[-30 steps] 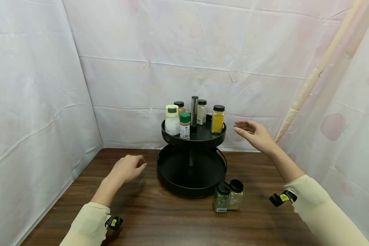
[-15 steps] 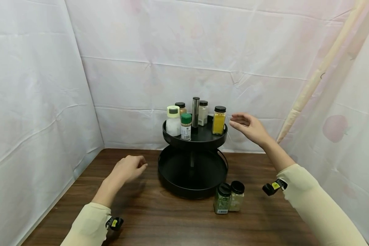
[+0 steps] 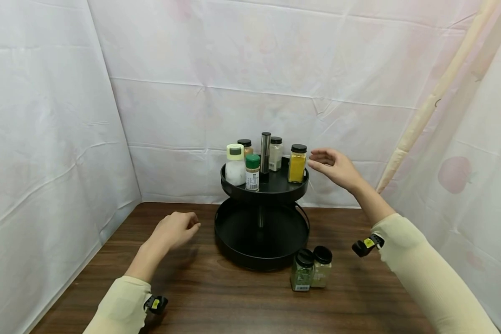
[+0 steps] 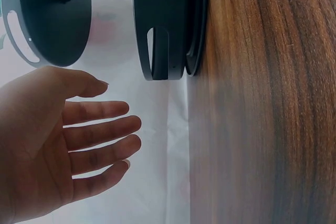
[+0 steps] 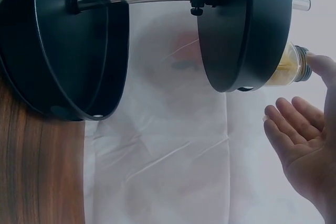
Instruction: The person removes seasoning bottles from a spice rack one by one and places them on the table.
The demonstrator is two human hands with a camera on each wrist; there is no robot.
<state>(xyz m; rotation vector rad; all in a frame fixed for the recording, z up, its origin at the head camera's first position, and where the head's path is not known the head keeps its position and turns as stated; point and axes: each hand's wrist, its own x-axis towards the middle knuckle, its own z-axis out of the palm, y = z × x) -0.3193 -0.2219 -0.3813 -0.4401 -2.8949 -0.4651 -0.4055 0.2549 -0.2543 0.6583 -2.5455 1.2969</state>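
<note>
A black two-tier round rack (image 3: 260, 255) stands on the wooden table, a metal post through its middle. At the right of its upper tier is a square jar of yellow spice (image 3: 296, 166) with a black lid. My right hand (image 3: 333, 168) hovers just beside that jar, thumb and fingers spread apart around nothing; in the right wrist view the thumb overlaps the jar's lid (image 5: 303, 64). Left of the rack, my left hand (image 3: 173, 230) hangs over the table, holding nothing. Its fingers (image 4: 102, 132) look loosely extended in the left wrist view.
The upper tier also carries a white shaker with a pale green cap (image 3: 235, 167), a green-capped bottle (image 3: 252, 175), an orange-brown jar (image 3: 247, 147) and a pale jar (image 3: 275, 157). Two black-lidded jars, a green herb one (image 3: 302, 273) and a paler one (image 3: 322, 269), stand on the table front right.
My right hand has moved left, slightly up and closer to the yellow spice jar. The left hand stays in place. Nothing has been taken hold of.
</note>
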